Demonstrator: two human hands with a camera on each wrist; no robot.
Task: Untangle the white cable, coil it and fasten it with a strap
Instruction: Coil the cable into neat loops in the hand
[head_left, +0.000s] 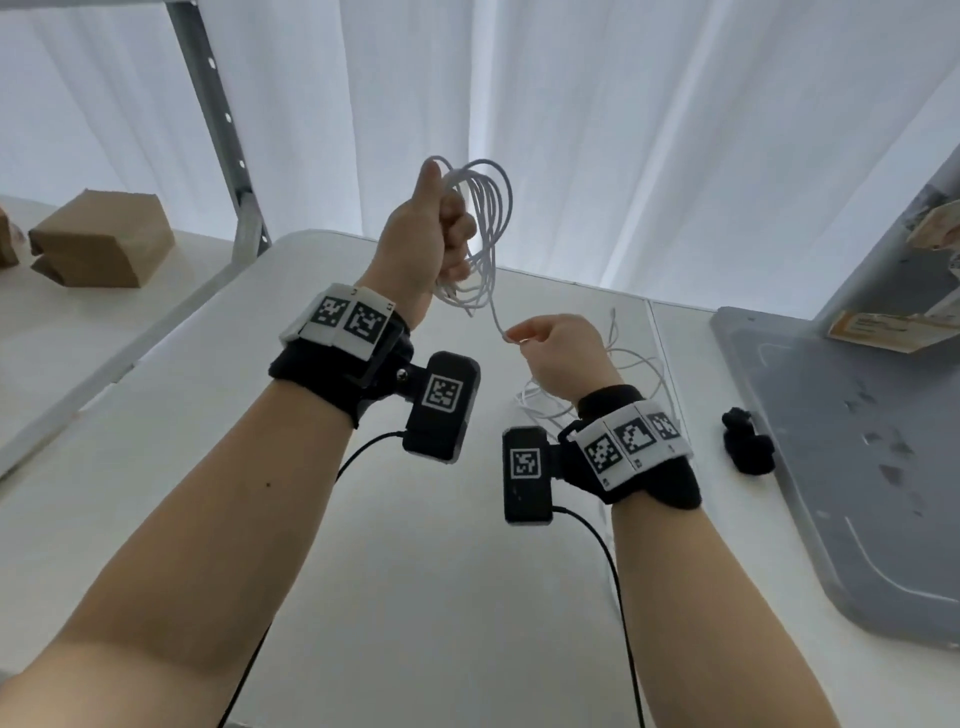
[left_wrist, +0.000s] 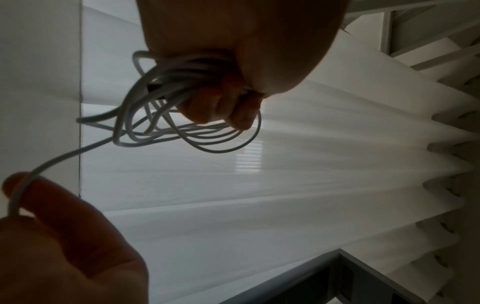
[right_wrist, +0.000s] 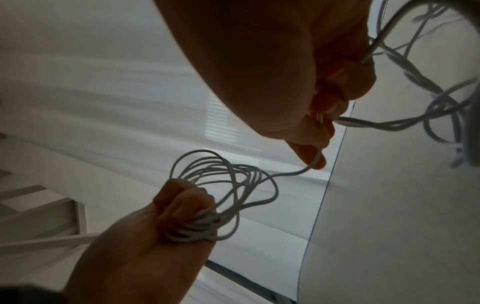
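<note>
My left hand (head_left: 441, 234) is raised above the table and grips several loops of the white cable (head_left: 488, 208) in its fist, thumb up. The same coil (left_wrist: 182, 123) hangs from those curled fingers in the left wrist view. One strand runs down from the coil to my right hand (head_left: 545, 345), which pinches it between thumb and forefinger. The rest of the cable (head_left: 623, 364) lies loose and tangled on the table behind my right hand. A black strap (head_left: 745, 441) lies on the table to the right.
A grey tray (head_left: 857, 467) lies upside-down-looking at the right edge of the white table (head_left: 415, 519). A brown cardboard box (head_left: 104, 244) sits on a shelf to the left, beside a metal upright (head_left: 223, 119). White curtains hang behind.
</note>
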